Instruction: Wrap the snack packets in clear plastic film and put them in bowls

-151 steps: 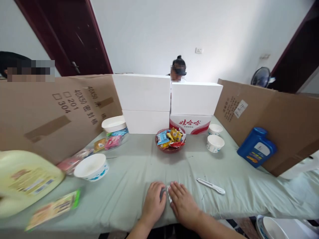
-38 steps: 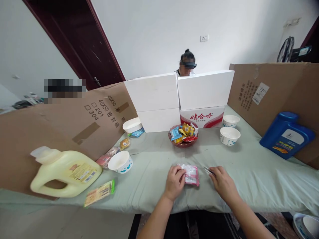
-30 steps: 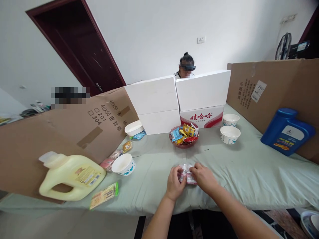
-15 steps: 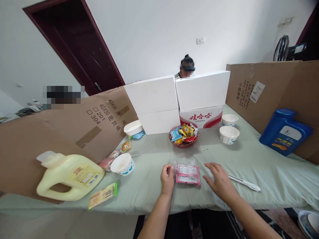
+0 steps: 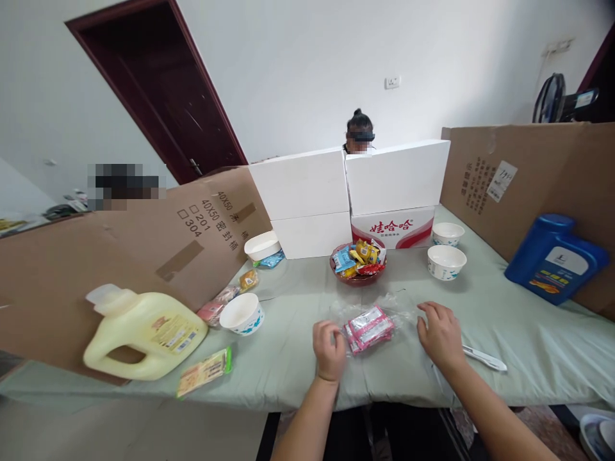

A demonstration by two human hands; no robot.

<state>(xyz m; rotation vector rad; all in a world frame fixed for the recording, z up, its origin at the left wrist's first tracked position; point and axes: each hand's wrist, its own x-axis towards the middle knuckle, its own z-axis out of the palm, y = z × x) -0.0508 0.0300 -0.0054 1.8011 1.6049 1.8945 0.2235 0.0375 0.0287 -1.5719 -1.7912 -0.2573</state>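
Pink-and-white flat packets [image 5: 369, 328] lie at a tilt on the table inside a crumpled clear plastic bag [image 5: 402, 310]. At their left side is my left hand [image 5: 329, 349], its fingers curled closed against the bag's left edge. What the fingertips pinch is partly hidden, but it appears to be the film. My right hand [image 5: 439, 336] rests to the right, near the bag's right edge. Its thumb and forefinger are apart, and I see nothing held in it. Partly behind my right wrist lies a white-handled knife or cutter [image 5: 487, 358].
A red bowl of wrapped snacks [image 5: 358, 272] stands ahead, before white boxes [image 5: 302, 198]. Paper bowls [image 5: 446, 264] are at right, another [image 5: 243, 315] at left. A yellow jug [image 5: 148, 336], a snack packet [image 5: 204, 372] and a blue jug [image 5: 552, 259] flank the table. Another person [image 5: 359, 131] sits behind.
The packets have turned and fanned out, and the bag's film spreads farther right. My right hand has moved right, away from the packets. My left hand stays beside them.
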